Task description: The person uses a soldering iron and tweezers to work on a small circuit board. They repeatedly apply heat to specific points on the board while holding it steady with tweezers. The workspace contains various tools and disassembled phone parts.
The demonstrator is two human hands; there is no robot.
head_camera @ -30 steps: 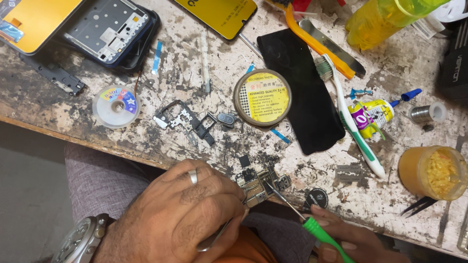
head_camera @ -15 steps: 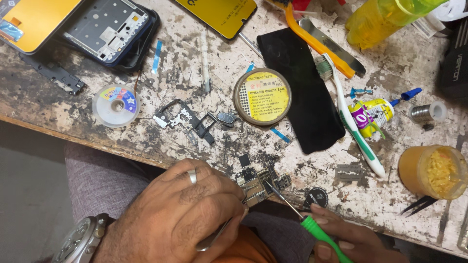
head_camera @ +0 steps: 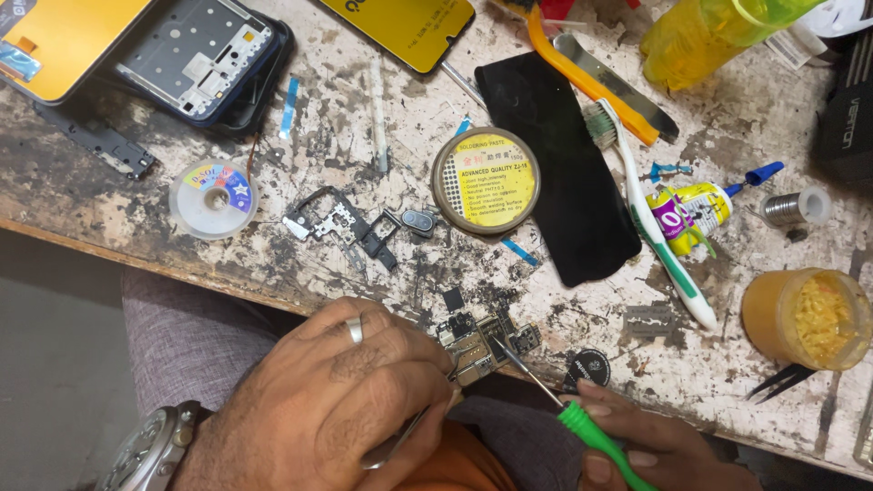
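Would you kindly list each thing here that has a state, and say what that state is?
Circuit board: bare, at the bench edge, steadied by the left hand.
Screwdriver: in the right hand, tip on the board.
Paste tin: lid on.
Phone frame: opened, insides exposed.
Glue tube: blue cap on.
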